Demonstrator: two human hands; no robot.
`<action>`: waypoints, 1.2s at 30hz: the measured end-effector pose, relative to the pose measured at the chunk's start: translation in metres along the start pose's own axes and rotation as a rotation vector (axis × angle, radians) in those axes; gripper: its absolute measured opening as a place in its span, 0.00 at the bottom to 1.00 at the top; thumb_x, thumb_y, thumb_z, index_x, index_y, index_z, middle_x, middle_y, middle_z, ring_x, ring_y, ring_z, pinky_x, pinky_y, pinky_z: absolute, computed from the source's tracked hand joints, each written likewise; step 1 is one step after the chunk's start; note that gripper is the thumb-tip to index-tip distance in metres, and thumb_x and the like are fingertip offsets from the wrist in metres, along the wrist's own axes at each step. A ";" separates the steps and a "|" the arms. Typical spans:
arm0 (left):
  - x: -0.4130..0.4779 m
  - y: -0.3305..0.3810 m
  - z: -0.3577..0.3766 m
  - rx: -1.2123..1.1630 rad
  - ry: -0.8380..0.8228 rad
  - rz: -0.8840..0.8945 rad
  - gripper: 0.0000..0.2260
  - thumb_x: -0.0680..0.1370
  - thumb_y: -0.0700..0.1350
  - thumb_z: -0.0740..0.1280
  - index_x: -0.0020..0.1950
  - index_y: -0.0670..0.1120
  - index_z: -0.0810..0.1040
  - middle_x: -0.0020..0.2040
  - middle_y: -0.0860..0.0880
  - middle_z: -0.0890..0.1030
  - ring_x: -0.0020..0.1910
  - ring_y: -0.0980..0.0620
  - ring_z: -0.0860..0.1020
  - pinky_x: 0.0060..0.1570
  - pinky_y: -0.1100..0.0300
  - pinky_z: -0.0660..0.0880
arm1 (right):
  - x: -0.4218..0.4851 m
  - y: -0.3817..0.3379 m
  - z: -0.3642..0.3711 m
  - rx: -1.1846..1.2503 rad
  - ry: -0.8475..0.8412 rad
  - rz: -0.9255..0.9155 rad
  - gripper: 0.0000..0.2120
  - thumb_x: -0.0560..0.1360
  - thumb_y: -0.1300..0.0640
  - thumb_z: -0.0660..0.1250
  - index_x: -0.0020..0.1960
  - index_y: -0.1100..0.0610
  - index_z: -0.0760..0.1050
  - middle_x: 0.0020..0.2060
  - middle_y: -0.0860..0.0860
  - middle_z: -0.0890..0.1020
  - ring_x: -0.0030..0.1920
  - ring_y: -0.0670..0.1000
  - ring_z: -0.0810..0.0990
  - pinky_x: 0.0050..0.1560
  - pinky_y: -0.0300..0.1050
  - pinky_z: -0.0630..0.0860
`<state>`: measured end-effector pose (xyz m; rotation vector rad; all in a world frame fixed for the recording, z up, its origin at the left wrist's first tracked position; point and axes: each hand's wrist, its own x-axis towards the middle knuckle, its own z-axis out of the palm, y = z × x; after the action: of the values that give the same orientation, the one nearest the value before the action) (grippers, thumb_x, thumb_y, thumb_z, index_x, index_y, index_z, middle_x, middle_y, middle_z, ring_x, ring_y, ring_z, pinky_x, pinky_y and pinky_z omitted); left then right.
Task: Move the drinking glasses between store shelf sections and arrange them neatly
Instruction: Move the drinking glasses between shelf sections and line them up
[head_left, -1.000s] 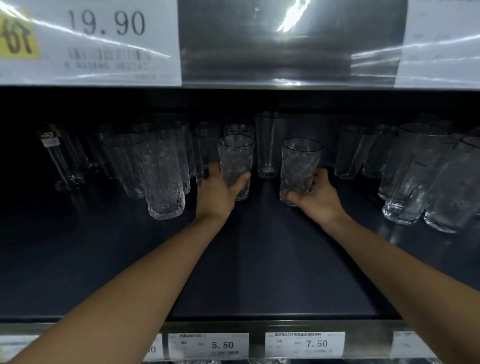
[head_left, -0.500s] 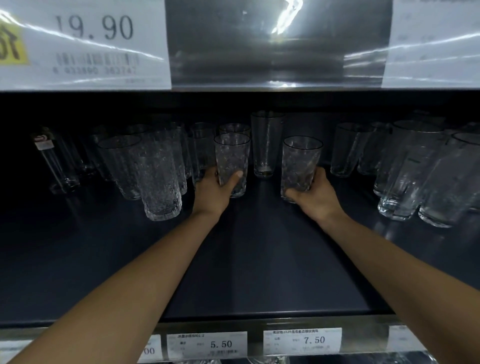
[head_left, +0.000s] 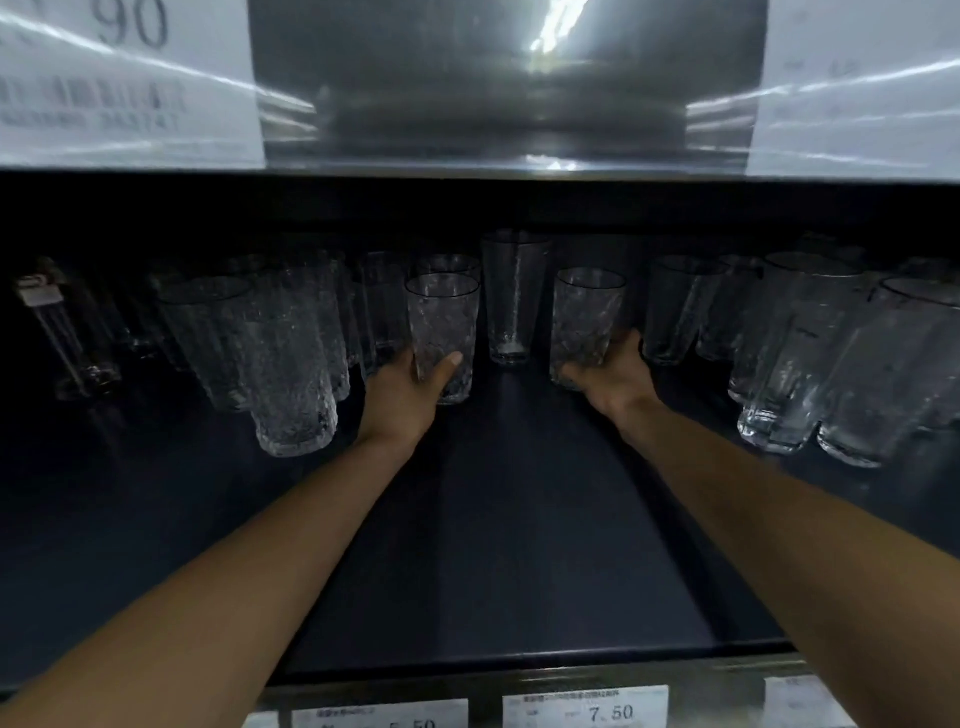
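Note:
Both of my arms reach deep into a dark store shelf (head_left: 519, 519). My left hand (head_left: 402, 392) grips the lower part of a textured clear glass (head_left: 442, 322), thumb across its front. My right hand (head_left: 613, 376) grips the base of a second textured glass (head_left: 587, 317) a little to the right. Both glasses stand upright with their bases at shelf level. A taller smooth glass (head_left: 511, 296) stands between and behind them.
Several textured glasses (head_left: 291, 364) crowd the left side, with a labelled narrow glass (head_left: 67, 332) at far left. Several smooth glasses (head_left: 810, 353) fill the right side. The upper shelf edge (head_left: 493, 104) hangs overhead. Price tags (head_left: 584, 709) line the front rail.
Both hands have slid the two glasses slightly deeper into the shelf. The camera has moved closer and tilted, so the shelf looks larger.

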<state>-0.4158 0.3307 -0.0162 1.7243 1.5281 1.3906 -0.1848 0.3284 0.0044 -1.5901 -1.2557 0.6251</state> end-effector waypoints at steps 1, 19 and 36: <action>0.001 -0.002 0.001 0.009 -0.003 -0.002 0.23 0.79 0.57 0.66 0.66 0.43 0.77 0.60 0.46 0.82 0.59 0.50 0.79 0.51 0.66 0.69 | 0.003 0.001 0.000 0.005 0.005 -0.001 0.32 0.74 0.57 0.73 0.70 0.58 0.58 0.56 0.49 0.72 0.52 0.48 0.73 0.40 0.32 0.70; 0.004 -0.007 0.002 -0.039 -0.012 -0.005 0.21 0.78 0.57 0.68 0.65 0.46 0.79 0.59 0.51 0.83 0.59 0.55 0.79 0.51 0.73 0.71 | 0.040 0.007 0.017 -0.008 0.100 0.013 0.27 0.73 0.57 0.73 0.68 0.58 0.68 0.60 0.54 0.78 0.53 0.51 0.76 0.52 0.40 0.71; 0.001 -0.006 0.002 -0.126 -0.025 -0.012 0.17 0.78 0.55 0.69 0.64 0.49 0.79 0.50 0.61 0.80 0.49 0.67 0.77 0.47 0.78 0.68 | 0.044 0.011 0.020 -0.156 0.082 -0.097 0.20 0.78 0.56 0.67 0.69 0.58 0.71 0.63 0.58 0.78 0.62 0.59 0.76 0.62 0.50 0.75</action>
<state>-0.4171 0.3341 -0.0219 1.6475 1.4043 1.4224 -0.1824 0.3762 -0.0055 -1.6538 -1.3381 0.4045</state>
